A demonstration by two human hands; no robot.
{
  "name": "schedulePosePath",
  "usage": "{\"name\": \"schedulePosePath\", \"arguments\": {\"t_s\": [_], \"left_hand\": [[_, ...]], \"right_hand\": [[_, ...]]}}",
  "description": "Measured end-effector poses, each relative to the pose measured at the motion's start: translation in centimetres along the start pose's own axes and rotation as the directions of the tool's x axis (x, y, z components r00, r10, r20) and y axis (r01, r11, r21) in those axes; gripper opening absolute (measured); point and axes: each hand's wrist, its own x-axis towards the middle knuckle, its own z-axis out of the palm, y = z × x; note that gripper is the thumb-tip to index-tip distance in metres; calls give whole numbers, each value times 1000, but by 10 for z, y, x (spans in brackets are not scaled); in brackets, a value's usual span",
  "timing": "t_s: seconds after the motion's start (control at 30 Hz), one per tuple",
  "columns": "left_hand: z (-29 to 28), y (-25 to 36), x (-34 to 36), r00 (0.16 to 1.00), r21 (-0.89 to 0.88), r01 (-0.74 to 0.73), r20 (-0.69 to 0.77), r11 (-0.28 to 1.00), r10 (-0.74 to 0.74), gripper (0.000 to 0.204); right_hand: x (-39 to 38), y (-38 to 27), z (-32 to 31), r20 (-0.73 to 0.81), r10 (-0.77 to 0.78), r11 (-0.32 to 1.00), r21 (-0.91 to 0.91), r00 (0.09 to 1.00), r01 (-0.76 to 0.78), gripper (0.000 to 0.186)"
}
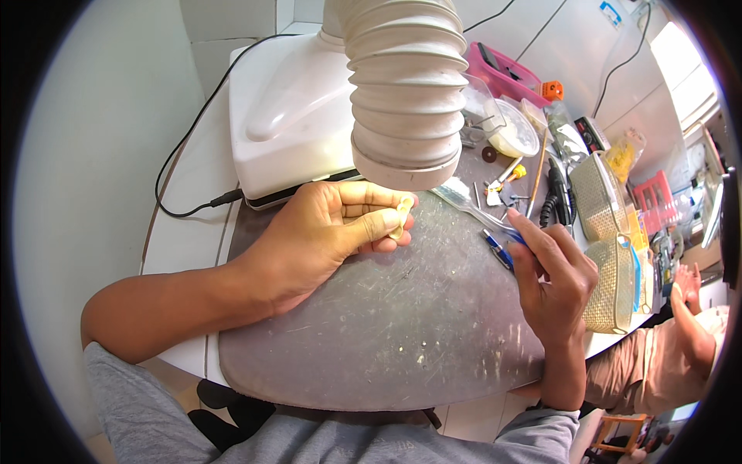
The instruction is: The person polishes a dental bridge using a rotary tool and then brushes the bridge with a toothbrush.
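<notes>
Pinched between the thumb and fingers of my left hand [325, 224] is a small yellowish curved piece [403, 215], just below the mouth of a white ribbed hose [406, 93]. My right hand [555, 271] is closed around the handle of a brush [468, 205] with pale bristles and a clear, bluish handle. The brush head points toward the hose and is apart from the yellowish piece. A blue pen [498, 249] lies on the grey mat [371, 325] beside my right fingertips.
A white machine housing [290, 116] with a black cable [174, 166] stands at back left. Small tools, a white tub [514, 139], a pink bin [506, 69] and a black handpiece [558, 193] crowd the back right. Woven baskets [610, 286] line the right edge; another person [665, 356] sits beyond.
</notes>
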Motion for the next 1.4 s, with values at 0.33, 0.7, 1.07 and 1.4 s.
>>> {"name": "schedulePosePath", "arguments": {"t_s": [0.33,0.7,1.07,1.4], "left_hand": [[0,-2,-1,1000,-31,-1,-1,1000,1,25],[-2,-1,1,999,54,-12,33,998,10,35],[-1,0,1,1000,17,-18,25,1000,17,35],[-4,-2,1,997,-3,-26,76,1000,27,33]], "right_hand": [[-1,-2,5,181,10,992,124,983,-33,28],[4,4,-1,173,-44,993,116,984,24,27],[0,3,-2,47,9,999,49,999,-11,30],[0,5,-3,111,26,987,153,993,-43,28]]}}
